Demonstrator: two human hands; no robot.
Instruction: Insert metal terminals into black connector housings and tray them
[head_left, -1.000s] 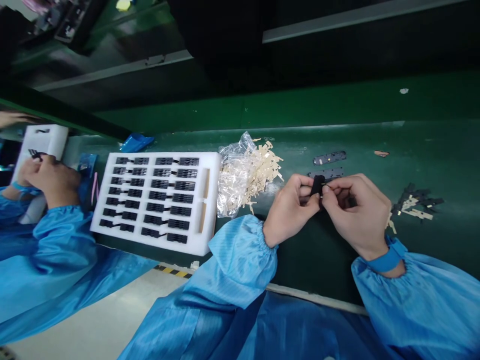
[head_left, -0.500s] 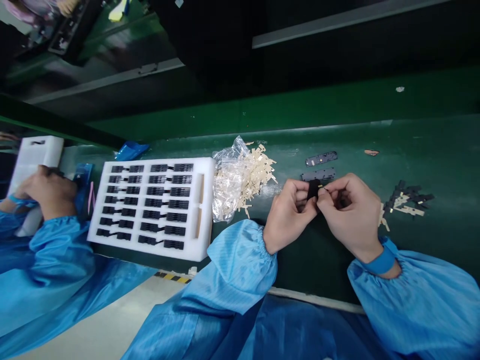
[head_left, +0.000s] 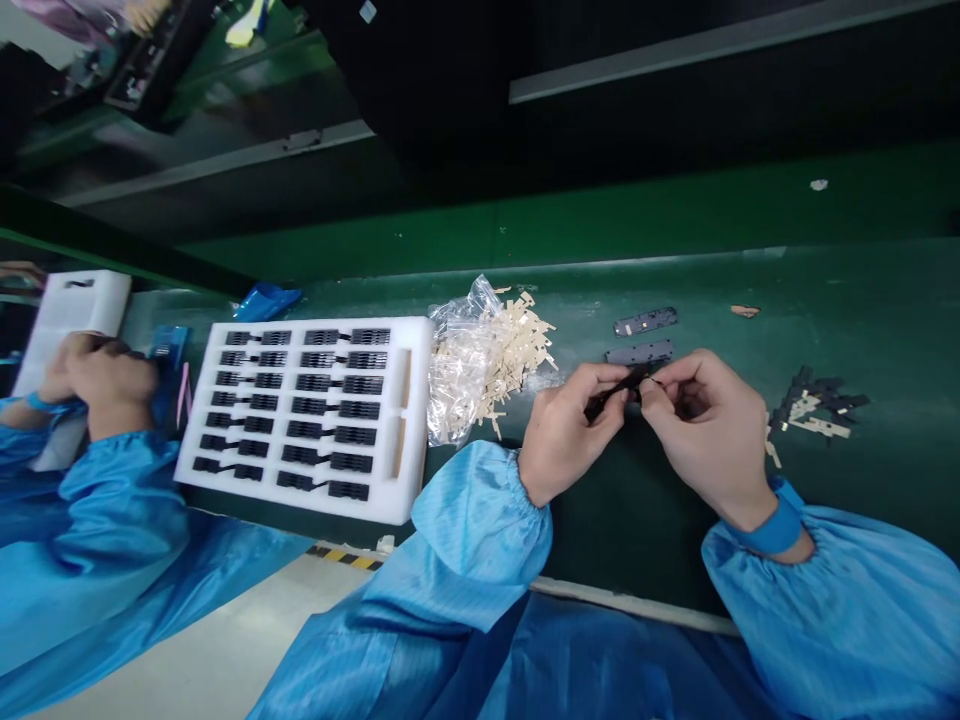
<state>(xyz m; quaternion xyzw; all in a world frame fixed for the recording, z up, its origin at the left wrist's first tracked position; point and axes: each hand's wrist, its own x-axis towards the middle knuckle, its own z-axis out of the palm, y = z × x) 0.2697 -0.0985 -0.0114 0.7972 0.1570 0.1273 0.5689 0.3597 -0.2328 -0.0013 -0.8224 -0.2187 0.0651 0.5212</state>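
Observation:
My left hand [head_left: 566, 428] and my right hand [head_left: 709, 425] meet over the green belt [head_left: 862, 300], and both pinch one small black flat part [head_left: 621, 384] between thumb and fingers. The part lies tilted, its left end in my left fingers and its right end at my right thumb. What my right fingertips press onto it is too small to make out. Two dark flat parts [head_left: 643, 337] lie on the belt just beyond my hands. A blue wrist strap [head_left: 772, 524] sits on my right wrist.
A white foam tray [head_left: 420, 420] with rows of black parts lies to the left. Beside it is a clear bag spilling tan strips [head_left: 491, 355]. A small pile of black and tan scraps [head_left: 817, 405] lies at the right. A co-worker's hands [head_left: 97, 375] work at the far left by another foam tray [head_left: 75, 300].
The black part has turned from standing upright between my fingers to lying tilted and flat. My hands stay together in the same spot. The co-worker's hands have shifted slightly.

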